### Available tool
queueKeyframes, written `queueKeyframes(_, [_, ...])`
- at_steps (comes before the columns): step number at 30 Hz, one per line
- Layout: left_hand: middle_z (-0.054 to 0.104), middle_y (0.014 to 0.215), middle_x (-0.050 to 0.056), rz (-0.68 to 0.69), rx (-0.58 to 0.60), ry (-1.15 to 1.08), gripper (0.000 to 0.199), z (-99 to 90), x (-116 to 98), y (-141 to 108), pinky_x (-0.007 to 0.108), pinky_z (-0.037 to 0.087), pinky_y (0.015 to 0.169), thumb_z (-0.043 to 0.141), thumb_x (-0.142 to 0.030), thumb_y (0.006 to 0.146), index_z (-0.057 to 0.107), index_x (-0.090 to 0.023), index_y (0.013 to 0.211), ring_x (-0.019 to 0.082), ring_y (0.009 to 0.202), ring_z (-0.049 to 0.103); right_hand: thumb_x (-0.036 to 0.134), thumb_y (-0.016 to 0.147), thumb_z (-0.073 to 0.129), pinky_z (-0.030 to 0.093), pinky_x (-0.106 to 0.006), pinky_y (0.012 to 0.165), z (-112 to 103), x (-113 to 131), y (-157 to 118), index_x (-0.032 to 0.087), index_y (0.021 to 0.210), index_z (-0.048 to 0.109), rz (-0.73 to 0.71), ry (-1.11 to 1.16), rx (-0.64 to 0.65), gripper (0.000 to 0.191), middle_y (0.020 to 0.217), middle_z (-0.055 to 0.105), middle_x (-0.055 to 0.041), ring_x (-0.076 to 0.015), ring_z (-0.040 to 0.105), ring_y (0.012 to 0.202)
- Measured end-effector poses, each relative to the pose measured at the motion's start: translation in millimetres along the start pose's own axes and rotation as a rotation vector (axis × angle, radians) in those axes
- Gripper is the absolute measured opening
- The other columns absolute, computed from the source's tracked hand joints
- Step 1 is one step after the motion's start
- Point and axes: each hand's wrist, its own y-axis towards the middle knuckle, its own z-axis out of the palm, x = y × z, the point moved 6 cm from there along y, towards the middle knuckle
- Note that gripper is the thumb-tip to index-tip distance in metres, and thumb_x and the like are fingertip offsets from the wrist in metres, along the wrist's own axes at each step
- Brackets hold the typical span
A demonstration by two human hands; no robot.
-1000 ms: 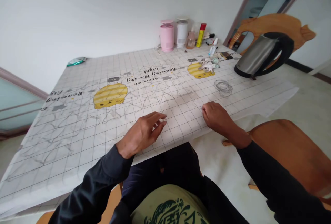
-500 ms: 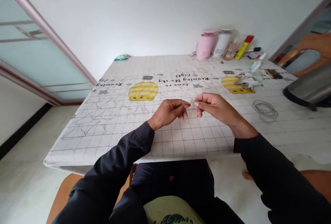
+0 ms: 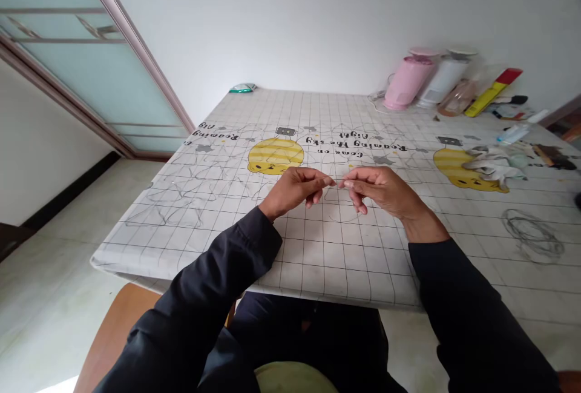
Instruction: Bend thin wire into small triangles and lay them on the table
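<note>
Over the middle of the table my left hand point(image 3: 302, 190) and my right hand point(image 3: 379, 192) face each other, their fingertips almost touching. Each is closed in a pinch of thumb and forefinger. A very thin greyish strand, like fine wire point(image 3: 344, 221), runs between and below them in a faint loop, and its ends are too fine to make out. To the right lies a loose coil of grey wire point(image 3: 533, 237). Many thin strands point(image 3: 175, 199) are spread on the cloth at the left.
A checked tablecloth point(image 3: 313, 263) covers the table. Along the wall stand a pink cylinder point(image 3: 408, 83), a white cylinder point(image 3: 443, 81), a clear bottle point(image 3: 457, 98) and a red-and-yellow tube point(image 3: 493, 92). A crumpled cloth point(image 3: 494, 163) lies at the right, a green packet point(image 3: 243, 88) at the back left.
The view has swung left, so the things on the table appear further right. My hands stay close together in a pinch, with the fingertips slightly nearer each other.
</note>
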Motion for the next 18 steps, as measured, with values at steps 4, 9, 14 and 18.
queueKeyframes(4, [0.068,0.069,0.002,-0.157,0.102,-0.147,0.035,-4.2,8.0,1.1,0.022,0.045,0.049,0.08,-0.047,0.1,0.085,-0.012,0.103,0.008,0.05,0.056,0.051,0.106,0.07,0.051,-0.031,0.055,1.4,-8.3,-3.7,0.021,0.108,0.079,-0.033,-0.052,-0.045,0.031,0.063,0.067,0.0029,-0.0125,0.056,0.048])
queueKeyframes(9, [0.073,0.075,0.005,-0.272,0.187,-0.236,0.03,0.9,9.4,-0.8,0.021,0.043,0.048,0.082,-0.038,0.098,0.084,-0.009,0.109,0.006,0.048,0.056,0.048,0.109,0.064,0.046,-0.029,0.052,5.0,-11.7,-8.0,0.023,0.107,0.078,-0.143,-0.319,-0.226,0.029,0.062,0.062,0.0036,-0.0133,0.055,0.051])
queueKeyframes(14, [0.074,0.072,0.007,-0.334,0.137,-0.344,0.036,-0.2,12.8,0.4,0.023,0.043,0.049,0.067,-0.039,0.11,0.082,-0.006,0.111,0.008,0.046,0.054,0.034,0.113,0.054,0.041,-0.03,0.054,18.9,-7.5,-11.0,0.023,0.105,0.075,-0.35,-0.637,-0.345,0.026,0.064,0.058,0.0032,-0.0135,0.049,0.053])
queueKeyframes(18, [0.074,0.072,0.008,-0.354,0.103,-0.389,0.043,-3.1,19.3,3.1,0.023,0.043,0.049,0.061,-0.044,0.113,0.083,-0.007,0.108,0.008,0.046,0.054,0.029,0.113,0.054,0.044,-0.031,0.056,20.6,-3.6,-14.2,0.023,0.111,0.077,-0.434,-0.705,-0.425,0.023,0.071,0.068,0.0012,-0.0145,0.055,0.055])
